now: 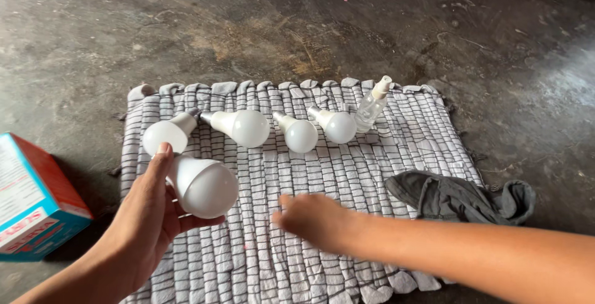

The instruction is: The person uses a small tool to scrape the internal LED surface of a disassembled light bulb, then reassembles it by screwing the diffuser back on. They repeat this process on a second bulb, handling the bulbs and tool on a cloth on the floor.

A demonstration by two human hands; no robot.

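Left hand: the left hand (145, 217) is curled around a large white bulb (204, 186), thumb up along its near-left side, fingers wrapped under it; the bulb sits just above the mat's left part.

Right hand: the right hand (310, 217) reaches in from the right edge, low over the middle of the mat, fingers pointing left; it is blurred, so I cannot tell whether the fingers are spread or closed, and nothing shows in it.

Mat: a striped woven mat (372, 174) lies on the floor; its fringed far edge runs just behind the row of bulbs, its left edge lies under the left hand, its near edge falls by the bottom of the view.

Row on the mat: four smaller white bulbs lie on their sides along the far edge: first bulb (166, 134), second bulb (245, 127), third bulb (299, 133), fourth bulb (338, 126). The first is just behind the held bulb, close to the thumb tip.

Bottle: a small clear spray bottle (373, 105) stands tilted just right of the fourth bulb.

Cloth: a dark grey cloth (458, 197) lies crumpled over the mat's right edge, just beyond the right forearm.

Box: a blue and red carton (34, 202) sits on the floor left of the mat, apart from it.

Open room: the mat's centre and near half are bare between the hands; the grey concrete floor (297, 25) is open beyond the far edge.
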